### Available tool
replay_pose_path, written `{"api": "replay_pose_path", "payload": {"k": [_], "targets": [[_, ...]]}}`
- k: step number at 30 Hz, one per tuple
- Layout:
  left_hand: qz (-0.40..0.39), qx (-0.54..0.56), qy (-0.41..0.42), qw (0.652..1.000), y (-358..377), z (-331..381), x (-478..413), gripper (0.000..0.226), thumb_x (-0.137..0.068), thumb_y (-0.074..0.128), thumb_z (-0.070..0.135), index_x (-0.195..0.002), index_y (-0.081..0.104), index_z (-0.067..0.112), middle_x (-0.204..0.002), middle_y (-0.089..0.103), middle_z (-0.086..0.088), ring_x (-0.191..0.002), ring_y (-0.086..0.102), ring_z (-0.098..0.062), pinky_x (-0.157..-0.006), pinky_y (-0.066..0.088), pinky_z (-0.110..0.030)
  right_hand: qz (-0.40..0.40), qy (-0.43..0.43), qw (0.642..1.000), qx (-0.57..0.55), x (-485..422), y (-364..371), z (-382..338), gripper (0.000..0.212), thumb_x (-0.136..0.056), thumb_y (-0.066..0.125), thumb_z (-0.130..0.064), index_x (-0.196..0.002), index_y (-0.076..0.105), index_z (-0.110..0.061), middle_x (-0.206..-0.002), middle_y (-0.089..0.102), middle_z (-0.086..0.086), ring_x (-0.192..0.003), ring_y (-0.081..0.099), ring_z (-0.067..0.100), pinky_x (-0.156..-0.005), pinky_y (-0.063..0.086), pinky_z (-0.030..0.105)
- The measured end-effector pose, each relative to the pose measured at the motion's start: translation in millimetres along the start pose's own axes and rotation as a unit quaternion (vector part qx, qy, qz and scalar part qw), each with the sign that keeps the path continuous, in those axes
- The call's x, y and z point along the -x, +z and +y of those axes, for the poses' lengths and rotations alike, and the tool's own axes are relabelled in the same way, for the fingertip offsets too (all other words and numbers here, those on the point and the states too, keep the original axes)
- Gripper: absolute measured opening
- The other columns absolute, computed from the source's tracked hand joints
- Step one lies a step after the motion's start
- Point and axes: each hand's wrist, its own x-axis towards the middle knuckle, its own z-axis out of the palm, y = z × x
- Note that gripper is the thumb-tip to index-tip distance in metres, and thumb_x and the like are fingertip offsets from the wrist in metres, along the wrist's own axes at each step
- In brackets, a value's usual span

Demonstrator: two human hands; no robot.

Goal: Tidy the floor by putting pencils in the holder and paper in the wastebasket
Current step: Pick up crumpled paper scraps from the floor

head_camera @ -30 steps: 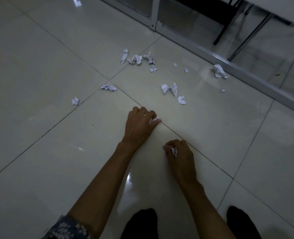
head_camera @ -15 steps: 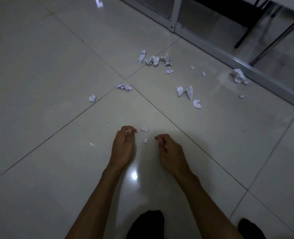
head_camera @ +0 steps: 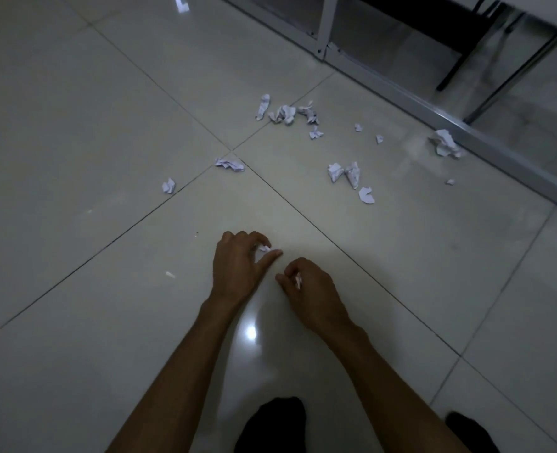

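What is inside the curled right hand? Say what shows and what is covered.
A white paper scrap shows between the curled fingers of the right hand. Whether more lies deeper in the grip is covered.

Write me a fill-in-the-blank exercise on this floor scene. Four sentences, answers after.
1. The left hand pinches a small scrap of ____.
2. The right hand is curled round a second scrap, so ____ hands hold something.
3. The floor is laid with large pale ____.
4. The biggest crumpled piece lies beside the metal frame, on the person's ____ side.

Missing words: paper; both; tiles; right.
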Motion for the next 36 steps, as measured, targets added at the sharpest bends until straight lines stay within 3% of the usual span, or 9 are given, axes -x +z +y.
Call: {"api": "replay_pose_path", "payload": {"k": [4, 9, 13, 16, 20, 23, 29, 33, 36], "targets": [[-0.031, -0.004, -0.035, 0.999, 4, 14, 3, 0.032, -0.096, 0.062, 0.051, -0.095, 0.069, 0.019, -0.091, 0.068, 0.000, -0.089, 0.053, -0.023, -0.077, 0.048, -0.045, -0.136, 0.056, 0.989, 0.023, 18, -36, 7, 0.022, -0.099, 0.056, -0.050, -0.101, 0.055, -0.028, -0.090, 0.058, -0.013, -0.077, 0.052, -0.005, -0.060, 0.035, 0.015], [-0.128, 0.181, -0.078, 0.972, 12, 88, 10, 0.031, -0.106, 0.046, 0.039, -0.094, 0.051, 0.011, -0.084, 0.057, -0.002, -0.085, 0.053, -0.024, -0.075, 0.042, -0.038, -0.211, 0.054, 0.976, -0.004, 54, -115, -2, 0.023, -0.098, 0.055, -0.052, -0.093, 0.054, -0.030, -0.082, 0.066, -0.015, -0.071, 0.060, -0.002, -0.063, 0.045, 0.017], [-0.295, 0.284, -0.051, 0.911, 6, 145, 17, 0.049, -0.106, 0.040, 0.047, -0.096, 0.053, 0.001, -0.084, 0.051, -0.001, -0.074, 0.049, -0.010, -0.070, 0.042, -0.027, -0.236, 0.064, 0.970, 0.006, 86, -195, -25, 0.020, -0.099, 0.059, -0.044, -0.095, 0.055, -0.026, -0.088, 0.070, -0.023, -0.069, 0.064, -0.001, -0.060, 0.049, 0.017], [-0.395, 0.332, -0.013, 0.856, 4, 182, 25, 0.044, -0.105, 0.042, 0.051, -0.092, 0.060, 0.014, -0.079, 0.053, 0.007, -0.067, 0.049, -0.005, -0.063, 0.043, -0.020, -0.262, 0.077, 0.961, 0.044, 122, -250, -28, 0.015, -0.098, 0.061, -0.041, -0.098, 0.057, -0.027, -0.094, 0.073, -0.015, -0.072, 0.066, 0.003, -0.064, 0.055, 0.026], [-0.500, 0.388, -0.003, 0.774, 10, 256, 31, 0.033, -0.108, 0.047, 0.039, -0.083, 0.062, 0.022, -0.072, 0.052, 0.007, -0.061, 0.041, -0.008, -0.059, 0.031, -0.025, -0.240, 0.113, 0.963, 0.037, 184, -314, -20, 0.011, -0.099, 0.060, -0.035, -0.108, 0.064, -0.032, -0.095, 0.074, -0.019, -0.071, 0.067, -0.002, -0.060, 0.049, 0.013], [-0.524, 0.452, -0.041, 0.721, 20, 324, 36, 0.033, -0.099, 0.055, 0.033, -0.082, 0.074, 0.011, -0.084, 0.055, -0.017, -0.060, 0.039, -0.015, -0.058, 0.030, -0.029, -0.159, 0.110, 0.981, 0.025, 238, -343, -1, 0.017, -0.103, 0.055, -0.035, -0.113, 0.068, -0.036, -0.094, 0.072, -0.024, -0.077, 0.067, -0.003, -0.065, 0.052, 0.016], [-0.620, 0.274, 0.146, 0.720, 37, 482, 61, 0.041, -0.106, 0.046, 0.041, -0.100, 0.065, 0.005, -0.079, 0.070, 0.001, -0.061, 0.048, -0.012, -0.060, 0.043, -0.024, 0.168, 0.085, 0.980, -0.059, 356, -371, 43, 0.018, -0.100, 0.053, -0.043, -0.110, 0.068, -0.041, -0.099, 0.070, -0.025, -0.086, 0.068, 0.002, -0.067, 0.057, 0.020], [-0.542, 0.240, 0.243, 0.768, 53, 576, 115, 0.047, -0.109, 0.039, 0.040, -0.097, 0.065, 0.003, -0.078, 0.062, -0.008, -0.065, 0.050, -0.016, -0.055, 0.043, -0.022, 0.400, 0.069, 0.906, -0.122, 423, -383, 74, 0.014, -0.096, 0.059, -0.032, -0.102, 0.072, -0.032, -0.095, 0.073, -0.021, -0.089, 0.069, 0.000, -0.070, 0.050, 0.008], [-0.488, 0.308, 0.231, 0.784, 75, 638, 162, 0.044, -0.110, 0.038, 0.038, -0.092, 0.064, 0.008, -0.072, 0.059, -0.002, -0.060, 0.049, -0.013, -0.052, 0.040, -0.022, 0.516, 0.109, 0.838, -0.139, 461, -403, 104, 0.014, -0.097, 0.062, -0.024, -0.096, 0.070, -0.036, -0.095, 0.070, -0.031, -0.091, 0.065, -0.012, -0.065, 0.050, 0.006]]}}
